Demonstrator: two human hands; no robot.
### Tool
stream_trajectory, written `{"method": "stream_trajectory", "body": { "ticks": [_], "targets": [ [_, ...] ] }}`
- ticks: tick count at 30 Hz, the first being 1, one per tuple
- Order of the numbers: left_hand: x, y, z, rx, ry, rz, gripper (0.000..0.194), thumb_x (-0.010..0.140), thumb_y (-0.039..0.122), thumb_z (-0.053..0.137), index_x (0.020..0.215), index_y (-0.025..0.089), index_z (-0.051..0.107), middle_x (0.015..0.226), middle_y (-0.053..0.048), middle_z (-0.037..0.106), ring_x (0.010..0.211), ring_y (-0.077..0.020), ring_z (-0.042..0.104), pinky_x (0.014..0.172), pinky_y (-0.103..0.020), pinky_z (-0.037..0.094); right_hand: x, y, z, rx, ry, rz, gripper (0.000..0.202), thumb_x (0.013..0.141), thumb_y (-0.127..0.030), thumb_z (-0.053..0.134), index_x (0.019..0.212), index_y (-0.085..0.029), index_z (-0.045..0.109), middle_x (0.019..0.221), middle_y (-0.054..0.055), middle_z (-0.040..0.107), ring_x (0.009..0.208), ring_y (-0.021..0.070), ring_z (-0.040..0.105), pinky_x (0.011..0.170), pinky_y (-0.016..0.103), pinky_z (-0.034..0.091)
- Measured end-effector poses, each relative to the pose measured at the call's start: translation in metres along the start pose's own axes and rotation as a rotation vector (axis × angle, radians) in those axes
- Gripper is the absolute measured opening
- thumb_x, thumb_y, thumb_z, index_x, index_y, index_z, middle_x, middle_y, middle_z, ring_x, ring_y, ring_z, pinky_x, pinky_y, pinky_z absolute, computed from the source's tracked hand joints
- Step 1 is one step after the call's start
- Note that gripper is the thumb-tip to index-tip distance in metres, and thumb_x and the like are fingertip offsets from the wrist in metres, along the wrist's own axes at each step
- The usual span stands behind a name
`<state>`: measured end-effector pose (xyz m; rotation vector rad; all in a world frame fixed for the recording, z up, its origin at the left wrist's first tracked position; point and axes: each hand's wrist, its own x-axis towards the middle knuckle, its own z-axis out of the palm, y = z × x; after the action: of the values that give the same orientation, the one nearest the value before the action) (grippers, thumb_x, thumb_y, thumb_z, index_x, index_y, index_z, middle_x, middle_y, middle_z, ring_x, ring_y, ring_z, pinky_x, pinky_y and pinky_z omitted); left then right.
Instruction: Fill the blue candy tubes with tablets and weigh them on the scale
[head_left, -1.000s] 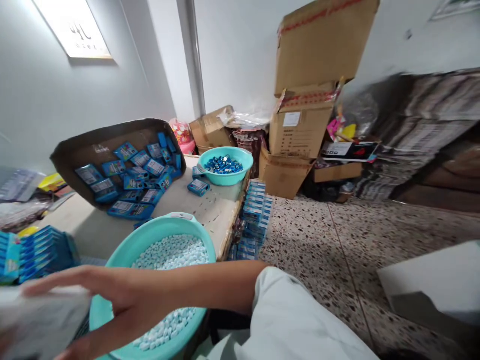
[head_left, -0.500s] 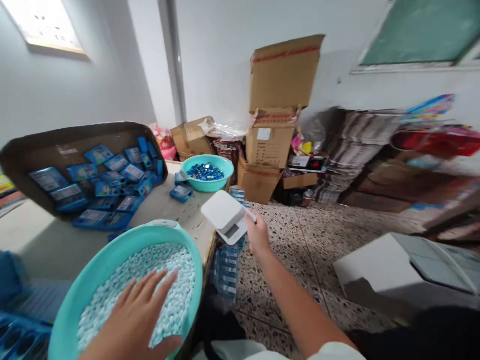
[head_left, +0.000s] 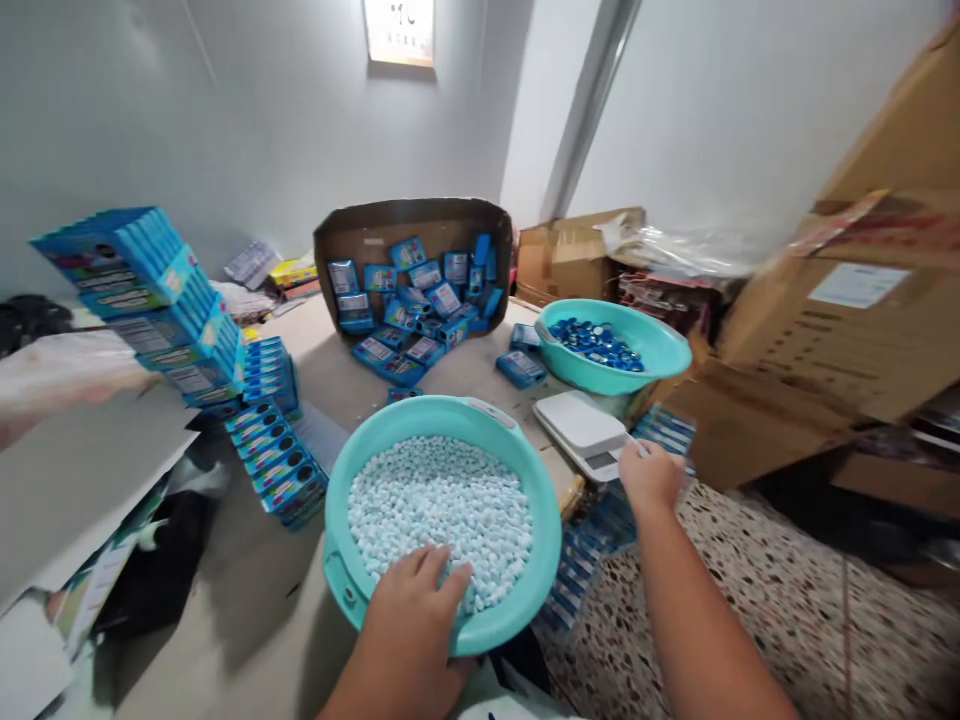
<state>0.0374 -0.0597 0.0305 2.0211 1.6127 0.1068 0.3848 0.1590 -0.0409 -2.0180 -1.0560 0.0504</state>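
Right hand (head_left: 651,478) grips the edge of a white scale (head_left: 581,420), square-topped with a dark display (head_left: 601,461), beside the table (head_left: 465,374); left hand (head_left: 416,610), loosely open, reaches over a teal basin (head_left: 548,520) of pale pellets (head_left: 442,500). I can't read the blue packs (head_left: 405,370).

A table (head_left: 476,372) bears basins (head_left: 545,500); carton (head_left: 382,222); blue packets (head_left: 520,369).

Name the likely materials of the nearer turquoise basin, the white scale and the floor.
Nearer turquoise basin: probably plastic, smooth, softly shiny, evenly coloured.
White scale: likely plastic casing, smooth, plain white; the platform could differ.
Floor: looks like terrazzo, dark chips scattered through a pale ground; polish unclear.
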Motion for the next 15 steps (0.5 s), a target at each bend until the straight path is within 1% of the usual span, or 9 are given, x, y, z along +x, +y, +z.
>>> {"method": "stream_trajectory", "body": {
  "ticks": [2, 4, 6, 8, 10, 11, 13, 14, 15],
  "targets": [
    [0.001, -0.002, 0.002, -0.052, 0.016, 0.003, 0.074, 0.073, 0.034, 0.075, 0.145, 0.029, 0.058, 0.158, -0.010, 0.048, 0.144, -0.0388, 0.045, 0.123, -0.057, 0.036, -0.007, -0.014, -0.005, -0.009, 0.076, -0.044, 0.021, 0.079, -0.024, 0.063, 0.094, -0.011, 0.069, 0.097, 0.020, 0.066, 0.112, 0.0409, 0.058, 0.099, 0.061, 0.042],
    [0.001, -0.004, 0.006, -0.102, 0.046, 0.034, 0.073, 0.074, 0.037, 0.077, 0.144, 0.028, 0.059, 0.156, -0.013, 0.051, 0.142, -0.0398, 0.047, 0.123, -0.061, 0.033, -0.019, -0.032, -0.012, 0.019, 0.152, -0.126, 0.031, 0.076, -0.023, 0.059, 0.102, -0.008, 0.068, 0.109, 0.027, 0.065, 0.125, 0.0458, 0.051, 0.106, 0.064, 0.036],
    [-0.002, -0.006, 0.010, -0.166, 0.119, 0.120, 0.073, 0.076, 0.043, 0.078, 0.144, 0.026, 0.059, 0.153, -0.014, 0.054, 0.140, -0.0400, 0.050, 0.123, -0.065, 0.030, -0.034, -0.052, -0.019, 0.076, 0.163, -0.248, 0.033, 0.076, -0.025, 0.055, 0.103, -0.010, 0.068, 0.114, 0.025, 0.065, 0.125, 0.0426, 0.053, 0.108, 0.061, 0.037],
    [-0.007, -0.012, 0.012, -0.279, 0.302, 0.260, 0.068, 0.076, 0.052, 0.078, 0.138, 0.029, 0.063, 0.140, -0.011, 0.065, 0.133, -0.0364, 0.057, 0.124, -0.067, 0.025, -0.051, -0.072, -0.027, 0.156, 0.078, -0.401, 0.029, 0.078, -0.031, 0.052, 0.099, -0.017, 0.068, 0.106, 0.017, 0.069, 0.109, 0.0360, 0.064, 0.103, 0.055, 0.046],
    [-0.014, -0.026, 0.007, -0.412, 0.622, 0.300, 0.048, 0.081, 0.056, 0.073, 0.121, 0.029, 0.072, 0.118, -0.006, 0.075, 0.119, -0.0299, 0.066, 0.127, -0.064, 0.024, -0.067, -0.092, -0.032, 0.252, -0.125, -0.621, 0.025, 0.081, -0.039, 0.052, 0.096, -0.024, 0.067, 0.101, 0.012, 0.071, 0.096, 0.0318, 0.068, 0.093, 0.050, 0.053],
    [-0.017, -0.037, 0.002, -0.460, 0.805, 0.239, 0.037, 0.085, 0.055, 0.068, 0.109, 0.028, 0.074, 0.107, -0.006, 0.076, 0.111, -0.0272, 0.069, 0.127, -0.060, 0.027, -0.074, -0.102, -0.033, 0.291, -0.271, -0.728, 0.024, 0.083, -0.042, 0.053, 0.094, -0.027, 0.067, 0.099, 0.011, 0.071, 0.094, 0.0310, 0.069, 0.089, 0.049, 0.054],
    [-0.022, -0.068, -0.015, -0.484, 1.120, -0.026, 0.027, 0.092, 0.047, 0.061, 0.094, 0.023, 0.073, 0.097, -0.007, 0.074, 0.103, -0.0251, 0.070, 0.121, -0.054, 0.039, -0.083, -0.124, -0.030, 0.319, -0.592, -0.870, 0.025, 0.085, -0.049, 0.053, 0.092, -0.031, 0.068, 0.099, 0.013, 0.072, 0.092, 0.0311, 0.070, 0.085, 0.048, 0.055],
    [-0.023, -0.086, -0.024, -0.472, 1.179, -0.173, 0.026, 0.091, 0.046, 0.062, 0.096, 0.022, 0.072, 0.103, -0.009, 0.073, 0.106, -0.0260, 0.069, 0.115, -0.051, 0.045, -0.086, -0.135, -0.025, 0.303, -0.739, -0.899, 0.026, 0.085, -0.051, 0.053, 0.092, -0.032, 0.069, 0.100, 0.014, 0.073, 0.093, 0.0316, 0.070, 0.086, 0.048, 0.055],
    [-0.022, -0.105, -0.032, -0.465, 1.198, -0.289, 0.029, 0.088, 0.045, 0.065, 0.103, 0.021, 0.070, 0.109, -0.010, 0.072, 0.111, -0.0275, 0.067, 0.110, -0.049, 0.049, -0.088, -0.146, -0.020, 0.265, -0.869, -0.917, 0.028, 0.084, -0.053, 0.054, 0.094, -0.032, 0.070, 0.103, 0.014, 0.073, 0.095, 0.0323, 0.070, 0.088, 0.049, 0.055]
  ]
}}
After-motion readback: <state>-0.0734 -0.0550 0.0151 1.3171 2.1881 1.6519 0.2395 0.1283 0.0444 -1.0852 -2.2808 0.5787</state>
